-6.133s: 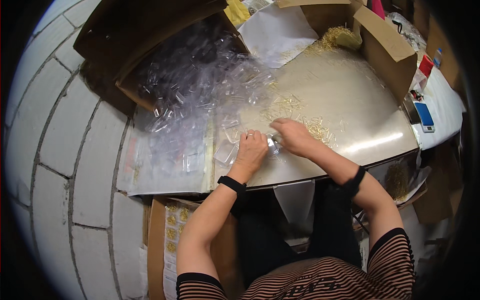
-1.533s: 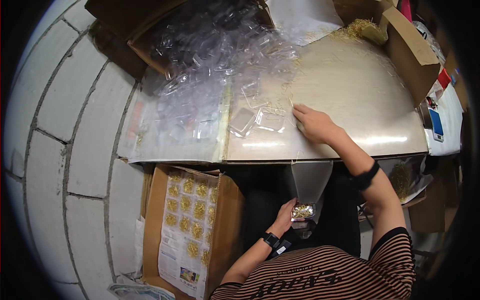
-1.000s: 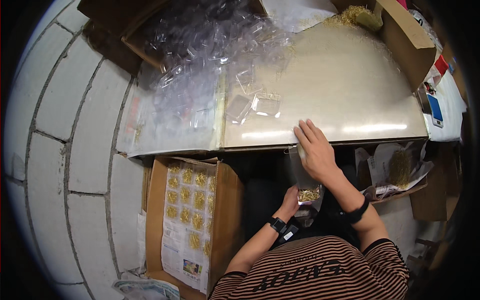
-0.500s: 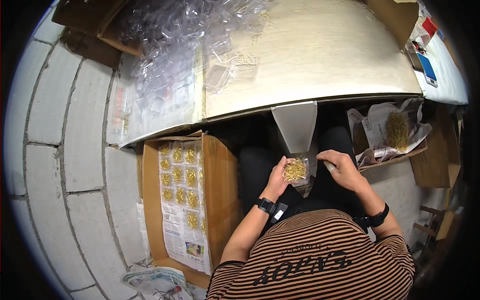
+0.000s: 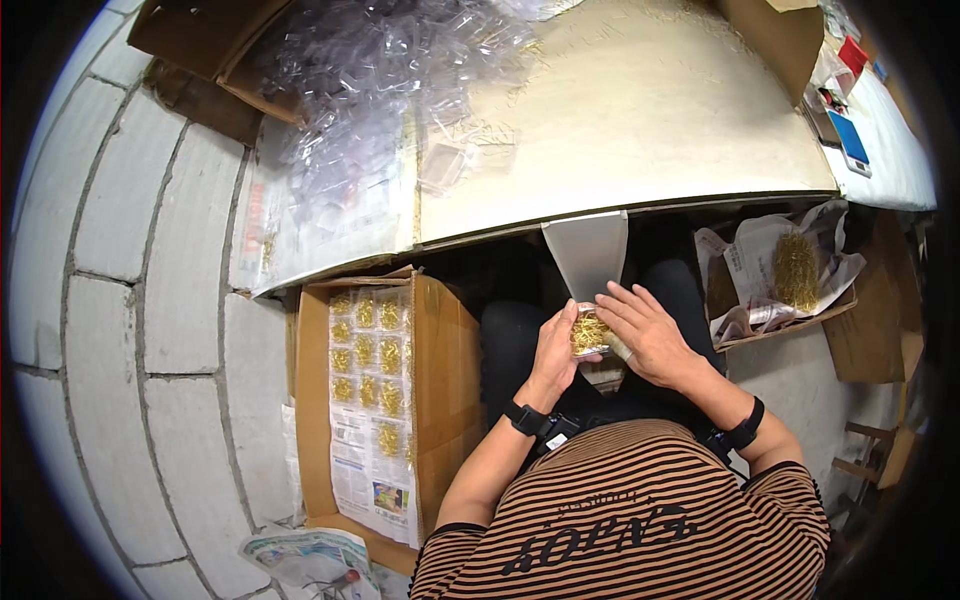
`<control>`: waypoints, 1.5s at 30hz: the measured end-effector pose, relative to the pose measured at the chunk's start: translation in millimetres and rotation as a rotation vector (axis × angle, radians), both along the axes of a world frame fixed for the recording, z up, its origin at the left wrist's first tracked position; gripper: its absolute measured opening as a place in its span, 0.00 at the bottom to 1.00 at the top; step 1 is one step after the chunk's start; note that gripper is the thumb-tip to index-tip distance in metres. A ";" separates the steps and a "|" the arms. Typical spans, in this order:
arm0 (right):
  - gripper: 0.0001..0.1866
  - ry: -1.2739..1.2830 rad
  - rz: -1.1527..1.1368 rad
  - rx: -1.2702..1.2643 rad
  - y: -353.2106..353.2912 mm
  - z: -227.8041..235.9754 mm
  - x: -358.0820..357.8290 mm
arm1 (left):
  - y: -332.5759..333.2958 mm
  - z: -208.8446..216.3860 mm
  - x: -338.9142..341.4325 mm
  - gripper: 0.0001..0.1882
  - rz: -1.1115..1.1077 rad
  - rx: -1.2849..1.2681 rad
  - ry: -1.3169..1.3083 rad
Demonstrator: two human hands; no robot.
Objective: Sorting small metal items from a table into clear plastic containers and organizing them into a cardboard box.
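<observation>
A small clear plastic box full of thin gold-coloured wire pieces sits in my left hand, whose fingers are closed round its left side. My right hand lies against the box's right side, fingers stretched out and slightly spread; its thumb is partly hidden, and something pale is wrapped on a digit there. Below the table edge, a white chute slopes down just beyond both hands. The exact kind of the gold pieces is too small to tell.
At left stands a cardboard box with newspaper and rows of filled clear boxes. Loose empty clear boxes heap on the table. A paper-lined carton at right holds a gold pile. A blue scale lies far right.
My right hand has come left from beside the box to its right side, its bent fingers now stretched out. The filled box in my left hand has tilted a little.
</observation>
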State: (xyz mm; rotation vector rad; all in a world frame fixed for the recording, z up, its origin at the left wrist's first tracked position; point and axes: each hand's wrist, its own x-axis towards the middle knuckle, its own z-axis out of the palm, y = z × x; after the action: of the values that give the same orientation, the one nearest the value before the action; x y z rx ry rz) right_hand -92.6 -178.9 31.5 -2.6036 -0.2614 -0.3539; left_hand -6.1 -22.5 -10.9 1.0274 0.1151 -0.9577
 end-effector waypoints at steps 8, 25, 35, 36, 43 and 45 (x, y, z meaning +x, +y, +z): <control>0.15 -0.235 0.027 0.108 -0.8 -4.9 10.9 | -3.9 6.9 -3.3 0.13 0.002 -0.074 -0.023; 0.22 -0.224 -0.164 0.312 13.0 -11.9 17.9 | -6.6 6.0 -9.4 0.15 0.014 -0.087 -0.070; 0.33 0.147 -0.039 -0.131 10.9 9.0 20.8 | -5.0 11.5 -4.5 0.14 0.191 -0.143 -0.024; 0.33 0.150 -0.036 -0.130 12.9 12.1 21.4 | -4.4 12.5 -2.8 0.14 0.168 -0.164 -0.034; 0.33 0.194 -0.051 -0.165 12.9 2.1 23.8 | 0.1 -4.6 1.4 0.14 0.053 -0.071 -0.063; 0.34 0.216 -0.060 -0.129 13.2 5.4 22.4 | 0.2 2.4 3.3 0.14 0.065 -0.099 -0.072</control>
State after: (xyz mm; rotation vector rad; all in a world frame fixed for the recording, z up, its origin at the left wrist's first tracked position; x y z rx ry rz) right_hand -70.2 -165.7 36.8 -2.7533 -0.1358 -0.0757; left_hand -2.8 -22.4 -8.5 0.9598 0.0405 -0.8588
